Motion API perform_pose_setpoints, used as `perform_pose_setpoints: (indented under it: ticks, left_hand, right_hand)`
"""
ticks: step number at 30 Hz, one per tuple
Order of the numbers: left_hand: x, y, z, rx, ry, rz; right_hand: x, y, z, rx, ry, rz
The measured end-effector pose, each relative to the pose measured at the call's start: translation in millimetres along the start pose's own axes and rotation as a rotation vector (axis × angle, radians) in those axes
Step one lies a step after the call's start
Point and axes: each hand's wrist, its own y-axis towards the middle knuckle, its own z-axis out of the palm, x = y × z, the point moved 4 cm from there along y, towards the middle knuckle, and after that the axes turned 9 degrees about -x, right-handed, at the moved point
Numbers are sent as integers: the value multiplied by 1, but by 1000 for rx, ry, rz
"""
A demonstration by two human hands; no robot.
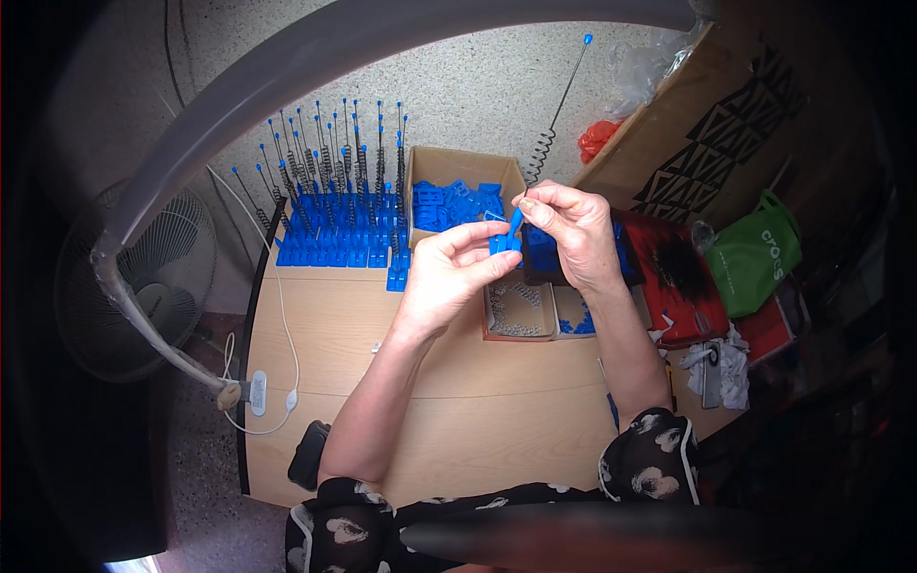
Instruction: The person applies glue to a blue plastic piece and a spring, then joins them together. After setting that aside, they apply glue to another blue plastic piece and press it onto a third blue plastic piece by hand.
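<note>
My left hand (457,272) pinches a small blue plastic base (503,244) between thumb and fingers, above the middle of the table. Just beside it, my right hand (576,229) grips the lower end of a black wire with a coiled spring section (542,153) where it meets the blue piece. The wire points up and to the right and carries a blue tip (587,39). Whether wire and base are joined cannot be told, since my fingers cover the spot. At the back left stand several rows of like blue bases (334,234) with upright coiled wires.
A cardboard box (458,164) of flat blue parts stands behind my hands. Nearer lie a tray of small clear pieces (516,310) and one of small blue pieces (576,315). A green bag (755,258) is at right; a fan (138,286) and curved grey tube (248,86) flank the left.
</note>
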Motion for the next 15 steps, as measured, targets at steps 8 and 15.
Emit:
perform_pose_setpoints:
  ticks: [8,15]
  left_hand:
    - [3,-7,1,2,-10,-22]
    - [25,-18,-4,-62,65,-50]
  right_hand:
    - [-2,-11,1,-1,10,-23]
    - [-9,-33,-1,26,-161,-19]
